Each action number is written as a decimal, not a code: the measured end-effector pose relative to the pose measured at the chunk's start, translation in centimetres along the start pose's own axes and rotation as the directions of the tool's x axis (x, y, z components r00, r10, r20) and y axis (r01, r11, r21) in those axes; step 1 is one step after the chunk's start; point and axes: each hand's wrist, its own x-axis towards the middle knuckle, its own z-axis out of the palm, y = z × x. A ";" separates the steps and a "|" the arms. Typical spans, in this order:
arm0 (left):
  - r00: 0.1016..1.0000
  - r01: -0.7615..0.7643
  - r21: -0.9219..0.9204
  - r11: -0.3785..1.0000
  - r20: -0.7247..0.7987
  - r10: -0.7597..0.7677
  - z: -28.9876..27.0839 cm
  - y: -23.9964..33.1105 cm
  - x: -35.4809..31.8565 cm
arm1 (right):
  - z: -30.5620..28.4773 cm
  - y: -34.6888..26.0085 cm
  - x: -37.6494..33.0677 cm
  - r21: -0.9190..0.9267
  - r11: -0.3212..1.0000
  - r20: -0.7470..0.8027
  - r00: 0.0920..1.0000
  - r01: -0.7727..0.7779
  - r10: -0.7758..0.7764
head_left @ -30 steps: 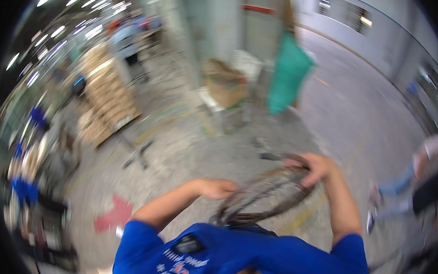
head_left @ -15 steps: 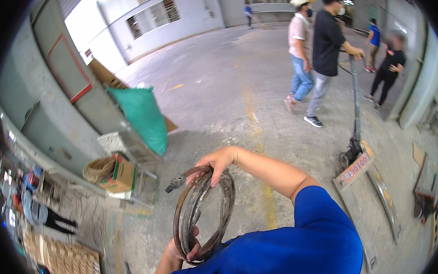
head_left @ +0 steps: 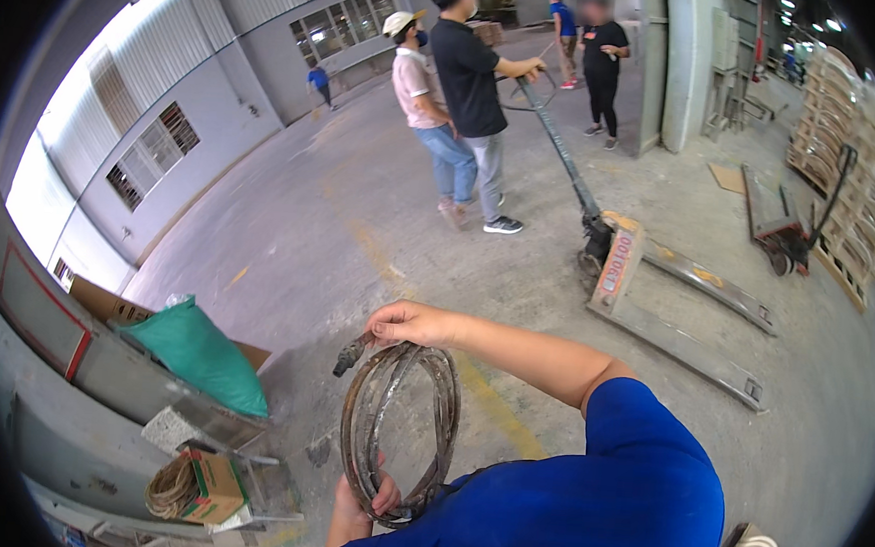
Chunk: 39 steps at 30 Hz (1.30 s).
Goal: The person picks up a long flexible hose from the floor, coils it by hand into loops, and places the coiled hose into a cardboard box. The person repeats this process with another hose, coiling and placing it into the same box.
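Observation:
A coil of dirty brown hose (head_left: 348,418) hangs upright in front of my blue shirt, looped several times. My left hand (head_left: 382,495) is closed around the bottom of the loops, its fingers partly hidden behind them. At the top, my right hand (head_left: 404,325) pinches the hose near its free end. From that end a dark connector fitting (head_left: 349,355) sticks out to the left and points downward. My right arm reaches across from the right, elbow bent.
Ahead, a person in black grips the handle of a pallet jack (head_left: 618,270), with another person alongside. At left lie a green sack (head_left: 202,354) and a cardboard box (head_left: 216,486) beside coiled rope (head_left: 173,488). Stacked curved wooden pieces (head_left: 837,128) stand far right.
My view has turned right, so the sack, people and pallet jack appear farther left. My right hand's fingers have shifted from around the coil's top to a pinch by the hose end.

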 end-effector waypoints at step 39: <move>0.885 0.436 -0.123 0.892 0.241 -0.399 -0.9 3.1 1.9 | 12.5 -1.0 -9.6 -0.993 0.103 -0.085 0.923 -0.050 -0.375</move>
